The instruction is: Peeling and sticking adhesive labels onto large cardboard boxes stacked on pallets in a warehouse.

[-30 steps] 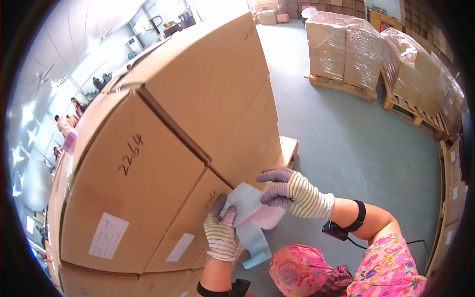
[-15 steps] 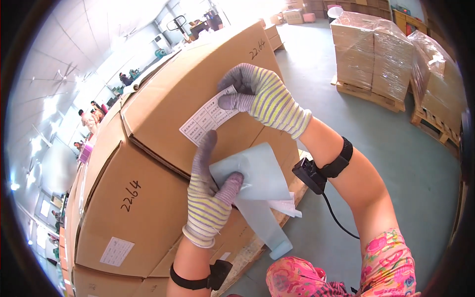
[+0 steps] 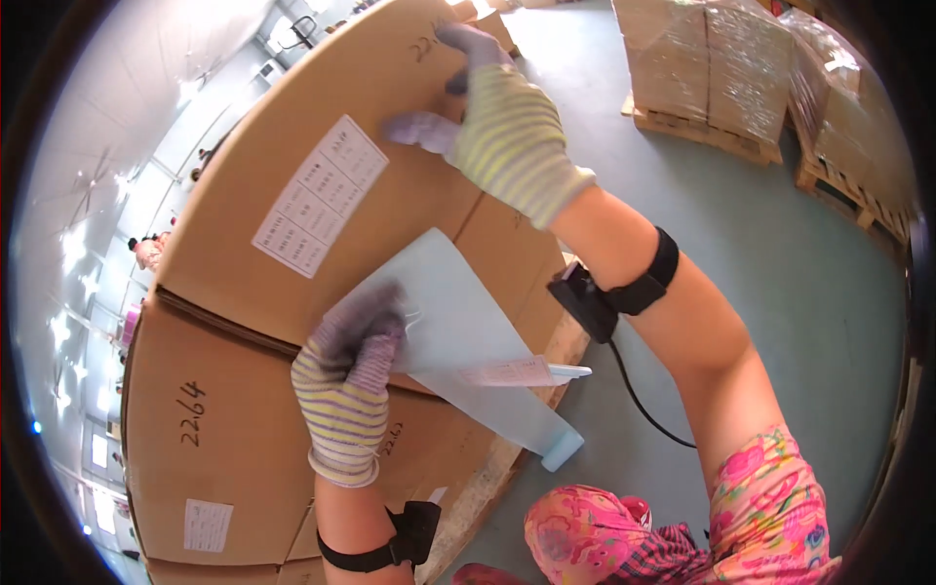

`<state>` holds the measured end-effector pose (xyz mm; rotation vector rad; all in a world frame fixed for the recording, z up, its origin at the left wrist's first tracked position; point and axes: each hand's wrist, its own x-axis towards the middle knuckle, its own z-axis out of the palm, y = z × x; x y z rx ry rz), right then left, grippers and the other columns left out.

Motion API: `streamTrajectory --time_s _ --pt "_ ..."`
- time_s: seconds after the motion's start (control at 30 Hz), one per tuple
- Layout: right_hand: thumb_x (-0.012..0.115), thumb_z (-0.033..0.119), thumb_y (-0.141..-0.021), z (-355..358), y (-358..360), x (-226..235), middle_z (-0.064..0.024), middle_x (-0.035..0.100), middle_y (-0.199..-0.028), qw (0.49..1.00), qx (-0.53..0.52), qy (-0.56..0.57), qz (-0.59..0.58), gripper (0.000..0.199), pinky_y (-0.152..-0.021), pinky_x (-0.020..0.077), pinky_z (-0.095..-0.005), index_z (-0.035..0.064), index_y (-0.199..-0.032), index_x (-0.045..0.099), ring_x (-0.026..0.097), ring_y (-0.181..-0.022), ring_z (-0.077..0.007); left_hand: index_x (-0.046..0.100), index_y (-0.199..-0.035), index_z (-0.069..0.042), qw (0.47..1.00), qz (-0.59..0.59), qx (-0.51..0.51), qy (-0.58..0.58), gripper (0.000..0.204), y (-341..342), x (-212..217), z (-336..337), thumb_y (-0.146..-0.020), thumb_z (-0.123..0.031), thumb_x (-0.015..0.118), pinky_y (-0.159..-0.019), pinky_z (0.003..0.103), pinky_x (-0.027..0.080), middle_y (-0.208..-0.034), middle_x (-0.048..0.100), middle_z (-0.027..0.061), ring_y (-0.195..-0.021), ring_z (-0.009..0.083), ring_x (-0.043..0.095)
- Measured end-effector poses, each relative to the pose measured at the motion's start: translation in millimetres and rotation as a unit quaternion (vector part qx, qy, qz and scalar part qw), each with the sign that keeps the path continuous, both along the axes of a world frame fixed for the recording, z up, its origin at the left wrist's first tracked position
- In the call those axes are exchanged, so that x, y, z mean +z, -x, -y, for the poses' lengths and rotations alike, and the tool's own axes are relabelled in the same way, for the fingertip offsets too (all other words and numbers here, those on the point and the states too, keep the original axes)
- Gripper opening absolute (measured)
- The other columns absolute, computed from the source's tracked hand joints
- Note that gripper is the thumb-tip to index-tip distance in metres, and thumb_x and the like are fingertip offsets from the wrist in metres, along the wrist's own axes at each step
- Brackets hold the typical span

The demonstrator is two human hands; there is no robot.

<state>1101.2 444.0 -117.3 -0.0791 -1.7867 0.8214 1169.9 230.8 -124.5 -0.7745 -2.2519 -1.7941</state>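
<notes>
A white printed label [image 3: 322, 198] lies flat on the side of a large brown cardboard box [image 3: 226, 219]. My right hand [image 3: 512, 136], in a striped knit glove with grey fingers, is just right of the label. Its fingers are apart and hold nothing, and the thumb points toward the label's edge. My left hand [image 3: 349, 375], gloved alike, is closed on a pale blue strip of label backing [image 3: 453, 297], its fingers blurred by motion. The strip hangs down to the right and ends in a small curl; a pinkish-white printed part [image 3: 505, 371] shows along it.
Below sits another box with handwritten marking [image 3: 161, 419] and a small white label [image 3: 208, 526]. The boxes rest on a wooden pallet [image 3: 478, 502]. Film-wrapped boxes [image 3: 707, 73] on pallets are at the far right. A black cable [image 3: 634, 395] hangs from my right wrist device.
My right hand has let go of the label and moved off it, its fingers spreading. The label now lies flat on the box. My left hand has drawn away from the label with the backing strip.
</notes>
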Motion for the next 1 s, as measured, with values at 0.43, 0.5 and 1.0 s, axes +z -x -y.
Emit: streamTrajectory --time_s 0.43,0.5,1.0 --pt "0.055 0.001 -0.085 -25 -162 -149 -0.0076 0.057 -0.116 0.743 0.570 0.159 0.311 0.044 -0.090 0.0405 -0.0289 0.0046 -0.128 0.046 0.052 -0.104 -0.0126 0.033 -0.131 0.005 0.965 0.251 -0.059 -0.046 0.069 -29 -101 -24 -0.073 -0.004 0.069 -0.088 0.031 0.045 -0.115 0.049 0.0156 -0.102 0.0221 0.053" --pt "0.057 0.000 -0.084 -29 -163 -155 -0.0084 0.062 -0.109 0.755 0.552 0.142 0.324 0.042 -0.085 0.0435 -0.0277 0.0052 -0.125 0.051 0.055 -0.096 -0.0112 0.043 -0.125 0.005 0.921 0.362 -0.081 -0.119 0.050 -30 -108 -29 -0.079 0.000 0.061 -0.083 0.029 0.048 -0.111 0.054 0.0147 -0.097 0.0208 0.057" --pt "0.060 -0.002 -0.079 -13 -172 -190 -0.0090 0.064 -0.086 0.796 0.464 0.188 0.339 0.025 -0.074 0.0488 -0.0282 0.0048 -0.102 0.064 0.061 -0.082 -0.0136 0.054 -0.112 0.007 0.907 0.399 -0.041 -0.129 0.029 -34 -158 -20 -0.083 0.000 0.056 -0.081 0.027 0.049 -0.102 0.058 0.0140 -0.089 0.0165 0.058"
